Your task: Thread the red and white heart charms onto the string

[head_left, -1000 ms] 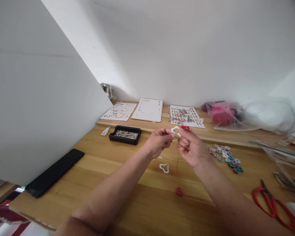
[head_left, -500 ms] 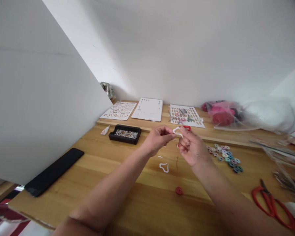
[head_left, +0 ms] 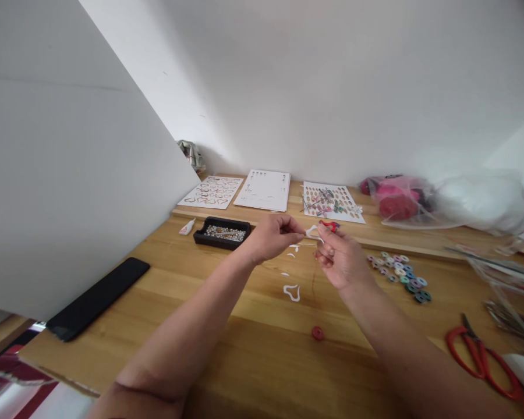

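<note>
"Is the white cut-out sitting between your left hand and right hand?"

"Yes, its long axis seemingly running sideways. Your right is pinching its right end; your left is hovering just beside the other, fingertips nearly together. I can't tell whether they're gripping anything."

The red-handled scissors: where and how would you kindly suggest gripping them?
I would take the scissors by their red handle loops, probably from above on the person's side: the loops lie toward the person, while the dark blades point away.
</note>
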A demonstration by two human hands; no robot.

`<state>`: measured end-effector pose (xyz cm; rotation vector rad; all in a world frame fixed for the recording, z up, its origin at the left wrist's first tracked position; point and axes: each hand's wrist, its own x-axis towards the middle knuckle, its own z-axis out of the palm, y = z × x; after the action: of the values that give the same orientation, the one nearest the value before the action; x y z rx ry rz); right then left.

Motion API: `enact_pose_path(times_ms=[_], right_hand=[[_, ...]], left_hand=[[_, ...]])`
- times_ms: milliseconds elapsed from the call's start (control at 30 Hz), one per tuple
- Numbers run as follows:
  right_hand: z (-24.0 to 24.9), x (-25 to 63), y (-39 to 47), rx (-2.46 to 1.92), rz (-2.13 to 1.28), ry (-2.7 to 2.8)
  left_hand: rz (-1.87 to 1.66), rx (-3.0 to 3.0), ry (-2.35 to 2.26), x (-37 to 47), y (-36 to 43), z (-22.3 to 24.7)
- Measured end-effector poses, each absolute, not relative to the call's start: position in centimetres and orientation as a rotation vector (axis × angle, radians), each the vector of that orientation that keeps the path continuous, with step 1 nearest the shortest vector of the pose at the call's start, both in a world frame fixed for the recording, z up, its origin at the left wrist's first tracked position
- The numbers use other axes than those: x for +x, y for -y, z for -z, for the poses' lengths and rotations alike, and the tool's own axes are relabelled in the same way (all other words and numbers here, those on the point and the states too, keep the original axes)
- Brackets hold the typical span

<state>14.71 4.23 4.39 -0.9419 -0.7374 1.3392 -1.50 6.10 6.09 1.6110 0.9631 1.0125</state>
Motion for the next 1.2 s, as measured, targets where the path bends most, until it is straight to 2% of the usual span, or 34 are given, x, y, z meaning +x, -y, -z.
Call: enact_pose_path(times_ms=[400,700,1200], right_hand=[[-4.5,15.1,-4.1,-1.017,-1.372,0.801],[-5.0,15.2,-3.8,-0.919,-1.500,0.789],[-4.7,14.9,-3.8,-0.951,-1.407,0.830]], left_hand=[[-0.972,1.795,-0.963,-2.6,-6.2,-6.6],[-0.964,1.670,-0.980,-2.8,-5.9,-7.3],[-0.914,1.652,-0.956,-3.0,-5.7,-7.5]])
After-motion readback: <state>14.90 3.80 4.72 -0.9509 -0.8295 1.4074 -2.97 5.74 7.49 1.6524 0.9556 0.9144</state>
